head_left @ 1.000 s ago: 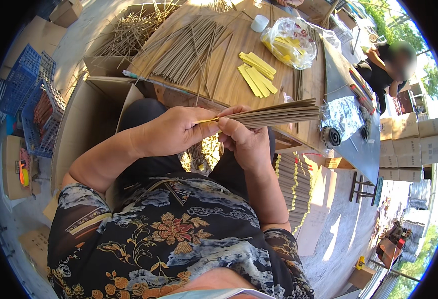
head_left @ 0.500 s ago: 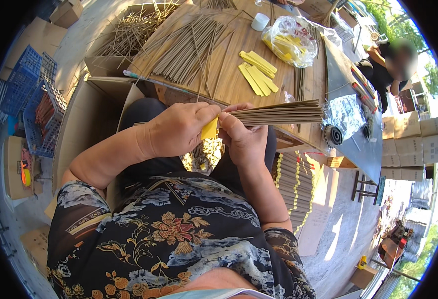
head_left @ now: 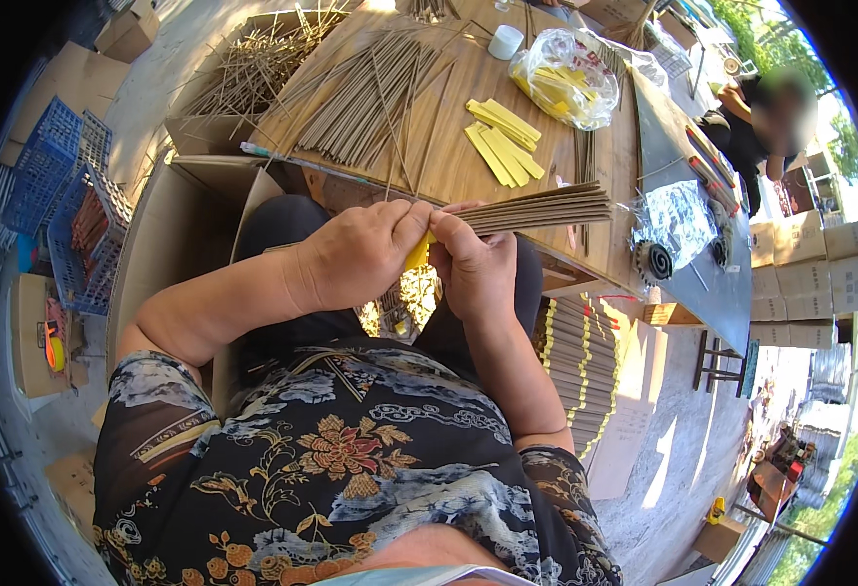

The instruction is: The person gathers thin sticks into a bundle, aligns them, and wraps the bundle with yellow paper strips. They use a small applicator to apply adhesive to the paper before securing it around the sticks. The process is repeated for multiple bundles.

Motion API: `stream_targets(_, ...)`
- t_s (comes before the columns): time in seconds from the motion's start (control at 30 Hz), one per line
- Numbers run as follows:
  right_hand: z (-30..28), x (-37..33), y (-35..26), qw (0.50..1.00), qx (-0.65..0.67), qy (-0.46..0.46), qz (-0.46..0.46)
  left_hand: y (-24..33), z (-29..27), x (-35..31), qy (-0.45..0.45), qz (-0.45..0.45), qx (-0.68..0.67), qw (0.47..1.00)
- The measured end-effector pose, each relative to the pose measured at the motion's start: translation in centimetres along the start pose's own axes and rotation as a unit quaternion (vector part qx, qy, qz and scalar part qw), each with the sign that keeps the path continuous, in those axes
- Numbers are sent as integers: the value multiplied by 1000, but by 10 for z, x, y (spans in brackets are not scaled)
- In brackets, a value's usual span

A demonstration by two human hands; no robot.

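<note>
A bundle of thin brown incense sticks (head_left: 546, 208) points out to the right above my lap, just off the table's near edge. My right hand (head_left: 478, 266) is closed around it near its left end, with the thumb on top. My left hand (head_left: 365, 252) meets it there, its fingers pinching a yellow paper strip (head_left: 417, 254) against the bundle. Much of the strip is hidden by my fingers. On the wooden table (head_left: 448, 107), more yellow paper strips (head_left: 503, 143) lie in a small fanned pile, and loose incense sticks (head_left: 365, 98) are spread at the left.
A clear bag of yellow strips (head_left: 565, 83) and a white cup-like piece (head_left: 505, 42) stand farther back. An open cardboard box (head_left: 180, 210) is at my left. Banded bundles (head_left: 585, 366) lie low at the right. Another person (head_left: 741, 122) sits beyond the grey table (head_left: 717, 293).
The bundle has tilted slightly, its right end shifting up and left. Less of the yellow strip shows between my hands, and my left hand has moved a little right.
</note>
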State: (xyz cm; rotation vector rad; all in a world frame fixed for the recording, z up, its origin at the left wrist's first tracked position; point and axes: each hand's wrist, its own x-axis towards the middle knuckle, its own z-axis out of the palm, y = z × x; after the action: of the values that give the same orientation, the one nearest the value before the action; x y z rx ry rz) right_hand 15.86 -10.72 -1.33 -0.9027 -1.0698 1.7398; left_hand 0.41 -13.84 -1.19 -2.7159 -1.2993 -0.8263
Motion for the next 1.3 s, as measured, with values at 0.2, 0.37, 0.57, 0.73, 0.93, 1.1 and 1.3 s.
stream_targets(0.2, -7, 15, 6, 1000, 3, 7, 26, -8, 11, 3, -9, 0, 78, 997)
stream_targets(0.37, -11, 24, 7, 998, 37, -46, 10, -13, 6, 10, -19, 9, 126, 992)
stream_targets(0.57, -16, 29, 2, 990, -37, -130, -37, -19, 8, 10, -12, 7, 127, 992)
stream_targets(0.73, -17, 29, -2, 986, -21, -153, -59, -21, 6, 11, 16, 25, 112, 993)
stream_targets(0.93, -18, 26, -13, 978, -134, -155, -43, -17, 9, 8, 5, -31, 51, 998)
stream_targets(1.1, -18, 27, -19, 969, -170, -166, -59, -14, 5, 10, -6, -53, 16, 998)
stream_targets(1.3, -19, 29, -23, 963, -196, -177, -62, -12, -2, 13, -11, -66, -40, 997)
